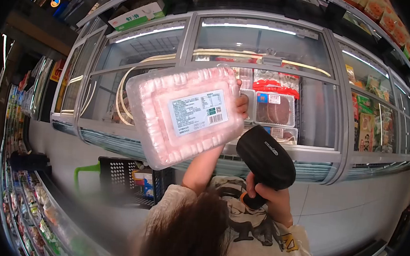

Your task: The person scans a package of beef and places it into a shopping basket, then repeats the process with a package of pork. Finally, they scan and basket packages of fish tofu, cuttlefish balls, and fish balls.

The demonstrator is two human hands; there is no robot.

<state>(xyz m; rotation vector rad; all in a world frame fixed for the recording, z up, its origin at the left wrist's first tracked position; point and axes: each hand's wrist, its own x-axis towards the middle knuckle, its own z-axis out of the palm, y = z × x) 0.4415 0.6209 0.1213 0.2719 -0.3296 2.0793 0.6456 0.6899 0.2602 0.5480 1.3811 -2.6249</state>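
Note:
My left hand (pixel 241 105) grips a clear plastic-wrapped tray of pink-and-white frozen meat rolls (pixel 154 124) by its right edge. The pack is tilted, and its white printed label (pixel 198 112) with a barcode faces me. Most of my left palm is hidden behind the pack. Lower right, my right hand (pixel 269 198) is wrapped round the handle of a black handheld barcode scanner (pixel 266 157). The scanner head is raised just to the right of the pack, apart from it.
Ahead stands a glass-topped freezer (pixel 265 41) holding packed meat (pixel 275 109); bagged foods (pixel 366 126) lie in its right section. A black basket (pixel 128 182) with a green handle (pixel 85 175) is on the floor at lower left. Stocked shelves (pixel 39 211) run along the left.

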